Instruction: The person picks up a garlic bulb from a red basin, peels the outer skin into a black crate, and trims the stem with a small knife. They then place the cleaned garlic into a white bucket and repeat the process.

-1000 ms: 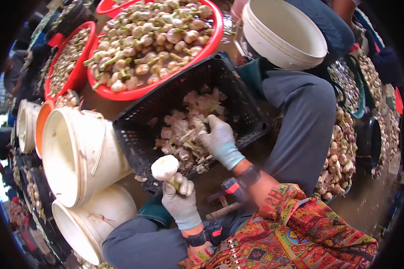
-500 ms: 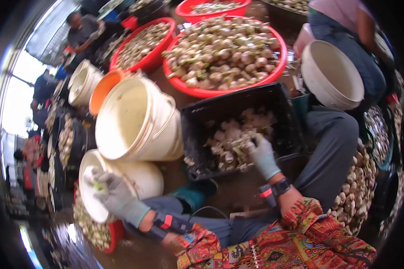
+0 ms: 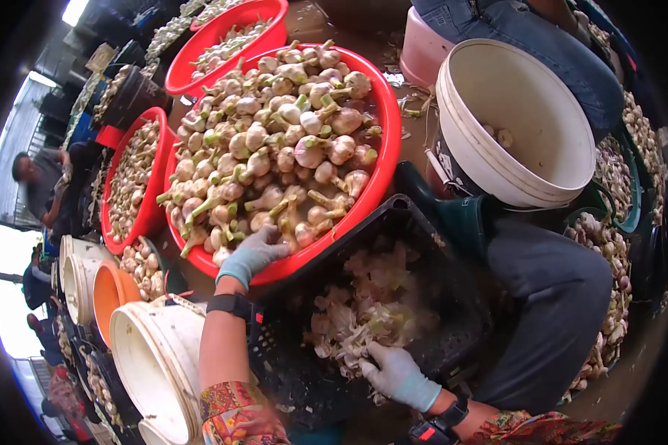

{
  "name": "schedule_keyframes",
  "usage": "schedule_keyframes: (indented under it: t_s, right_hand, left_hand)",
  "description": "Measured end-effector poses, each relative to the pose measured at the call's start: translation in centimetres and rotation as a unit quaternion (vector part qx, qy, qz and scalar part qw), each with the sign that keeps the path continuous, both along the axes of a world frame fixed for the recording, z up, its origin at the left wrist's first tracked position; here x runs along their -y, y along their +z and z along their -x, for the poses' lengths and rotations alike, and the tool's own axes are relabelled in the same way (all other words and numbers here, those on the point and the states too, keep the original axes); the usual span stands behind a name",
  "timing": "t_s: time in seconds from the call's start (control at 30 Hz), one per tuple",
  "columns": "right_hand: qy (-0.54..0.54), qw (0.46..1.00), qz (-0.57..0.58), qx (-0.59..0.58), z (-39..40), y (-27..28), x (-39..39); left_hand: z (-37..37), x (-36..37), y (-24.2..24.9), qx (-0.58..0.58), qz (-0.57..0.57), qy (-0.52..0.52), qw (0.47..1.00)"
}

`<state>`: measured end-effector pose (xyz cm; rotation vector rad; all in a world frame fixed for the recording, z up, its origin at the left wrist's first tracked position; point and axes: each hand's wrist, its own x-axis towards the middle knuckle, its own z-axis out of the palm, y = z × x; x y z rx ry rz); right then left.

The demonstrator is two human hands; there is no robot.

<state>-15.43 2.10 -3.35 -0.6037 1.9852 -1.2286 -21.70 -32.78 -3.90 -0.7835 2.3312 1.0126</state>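
My left hand [image 3: 256,256], in a pale grey-blue glove, reaches over the near rim of a red basin [image 3: 391,167]. Its fingers and thumb are apart and touch the heaped garlic bulbs [image 3: 274,159], which have short cut stems. I see no bulb held in it. My right hand [image 3: 401,377], gloved alike, is above the near side of a black crate [image 3: 453,311]. Its fingers are curled closed beside loose garlic skins [image 3: 367,311]; whatever they hold is hidden. Both wrists wear dark straps with devices.
A white bucket [image 3: 453,111] with a few bulbs stands at the upper right, near a person's jeans [image 3: 549,52]. At left are another white bucket [image 3: 141,371], an orange bucket [image 3: 111,297] and a smaller red basin [image 3: 159,126]. Garlic lies piled right of my knee [image 3: 549,289].
My left hand has moved from the lower white bucket, where it was near a pale green-white piece, to the red basin. My right hand stays at the crate. The view has swung right and closer.
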Motion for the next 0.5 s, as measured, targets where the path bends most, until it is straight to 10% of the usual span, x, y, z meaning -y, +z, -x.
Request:
schedule_keyframes:
  t_s: [0.3,0.5]
  right_hand:
    - [0.01,0.998,0.009,0.063,1.6,0.4,-0.6]
    - [0.052,0.99,0.118,-0.053,2.5,3.8,-1.9]
  left_hand:
    - [0.8,-2.8,2.4,-0.11,-0.084,0.087,0.987]
    - [-9.8,-14.4,7.8,-0.35,-0.298,0.379,0.803]
